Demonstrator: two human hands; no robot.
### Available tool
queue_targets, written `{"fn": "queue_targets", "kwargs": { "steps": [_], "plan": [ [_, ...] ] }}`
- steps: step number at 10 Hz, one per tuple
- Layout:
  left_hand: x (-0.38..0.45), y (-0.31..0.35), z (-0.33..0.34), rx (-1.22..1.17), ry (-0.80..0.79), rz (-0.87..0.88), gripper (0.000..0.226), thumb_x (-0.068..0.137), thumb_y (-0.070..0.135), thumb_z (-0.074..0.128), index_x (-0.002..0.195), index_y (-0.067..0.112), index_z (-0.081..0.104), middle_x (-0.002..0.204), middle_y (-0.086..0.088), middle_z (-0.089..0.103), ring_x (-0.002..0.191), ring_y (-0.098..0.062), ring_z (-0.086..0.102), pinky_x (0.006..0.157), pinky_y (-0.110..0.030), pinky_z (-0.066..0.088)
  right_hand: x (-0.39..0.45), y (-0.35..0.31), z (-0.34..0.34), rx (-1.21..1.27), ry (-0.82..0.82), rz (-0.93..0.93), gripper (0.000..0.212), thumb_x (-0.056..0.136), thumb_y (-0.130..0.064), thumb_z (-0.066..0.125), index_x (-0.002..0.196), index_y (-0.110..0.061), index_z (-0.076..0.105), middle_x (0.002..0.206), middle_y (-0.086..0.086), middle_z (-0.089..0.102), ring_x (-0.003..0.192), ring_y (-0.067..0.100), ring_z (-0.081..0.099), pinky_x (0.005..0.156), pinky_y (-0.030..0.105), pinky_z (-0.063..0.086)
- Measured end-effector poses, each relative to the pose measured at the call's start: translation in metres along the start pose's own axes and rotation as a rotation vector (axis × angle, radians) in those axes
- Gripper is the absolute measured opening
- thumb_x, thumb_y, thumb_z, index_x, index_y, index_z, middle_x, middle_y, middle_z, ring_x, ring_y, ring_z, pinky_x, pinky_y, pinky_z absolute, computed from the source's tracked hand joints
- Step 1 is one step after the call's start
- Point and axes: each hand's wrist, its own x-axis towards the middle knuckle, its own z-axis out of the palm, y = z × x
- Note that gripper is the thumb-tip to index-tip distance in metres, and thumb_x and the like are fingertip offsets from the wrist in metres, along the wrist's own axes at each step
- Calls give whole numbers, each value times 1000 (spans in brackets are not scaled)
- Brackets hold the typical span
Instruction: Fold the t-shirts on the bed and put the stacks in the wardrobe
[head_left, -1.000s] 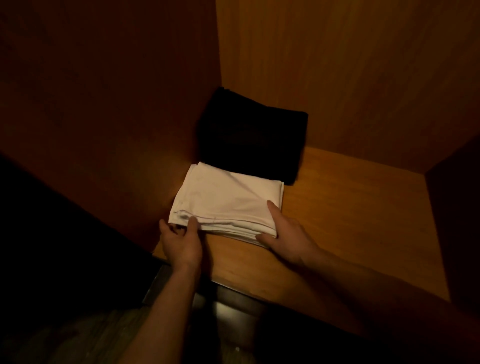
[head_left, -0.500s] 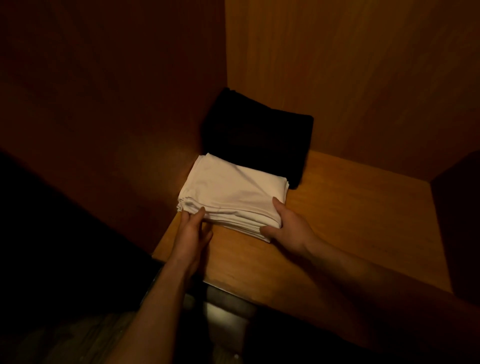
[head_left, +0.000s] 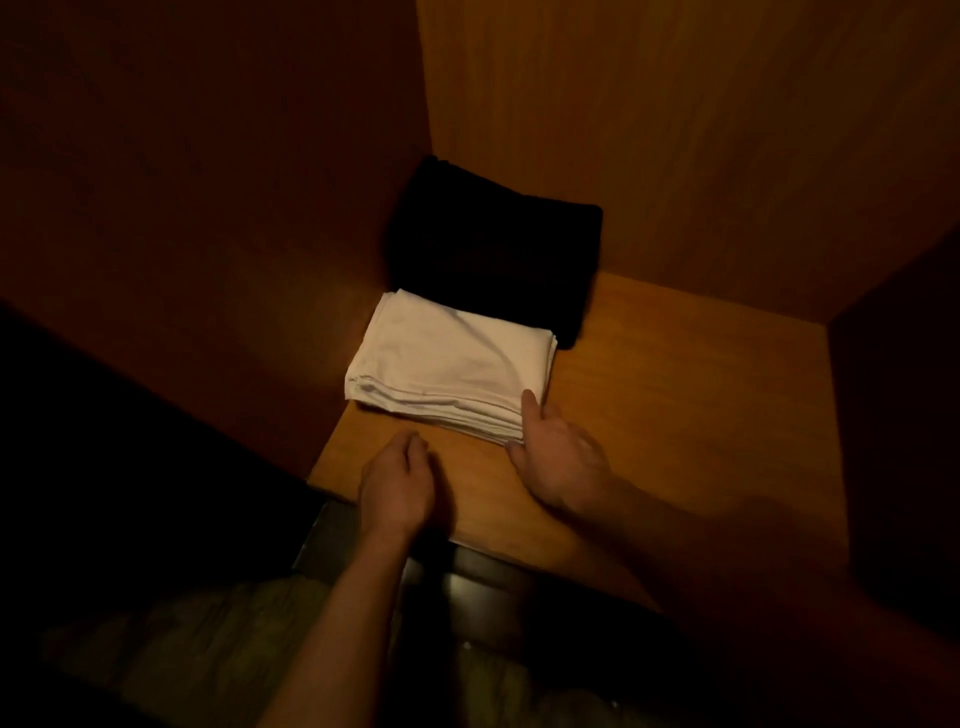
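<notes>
Since the white stack (head_left: 451, 366) is soft folded cotton, it is judged light, limp and prone to sliding layer over layer — no stiffness to be relied on. It sits on the wardrobe shelf (head_left: 675, 395) close to the left side wall, its far edge touching or slightly overlapping the black stack (head_left: 493, 244), which is pushed into the back corner. If further nudging is needed, the near folded edge and the two near corners are best pressed flat-handed; for lifting, support from underneath with both palms is advised, otherwise the layers would likely fan out.

The right hand (head_left: 558, 462) is laid with fingers straight against the near right corner of the white stack, thumb up along its edge — nothing clamped. The left hand (head_left: 397, 480) is held apart from the stack, above the shelf's front edge, fingers loosely curled, nothing held.

The shelf is smooth wood laminate, so low friction is expected and stacks can be slid rather than lifted. Side and back panels (head_left: 675, 130) are of the same wood. Lighting is dim; a patch of floor (head_left: 197, 649) below is only vaguely made out. Placement is judged essentially done.
</notes>
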Motion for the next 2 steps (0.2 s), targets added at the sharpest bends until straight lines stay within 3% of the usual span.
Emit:
{"fn": "queue_targets", "kwargs": {
  "steps": [1, 2],
  "plan": [
    [-49, 8, -1, 61, -65, 48, 31, 104, 21, 44, 122, 8, 65, 125, -18, 65, 116, -33, 59, 92, -31, 42, -33, -3, -7, 92, -19, -4, 53, 99, -34, 45, 146, -12, 33, 142, 13, 43, 127, 33, 48, 103, 38, 42],
    [-103, 12, 1, 229, -275, 18, 29, 104, 28, 41, 112, 14, 65, 119, -16, 68, 111, -33, 61, 88, -34, 44, -74, -2, -18, 164, -79, 34, 48, 100, -35, 45, 143, -13, 42, 146, 10, 44, 132, 29, 45, 107, 35, 38]
  ]
}}
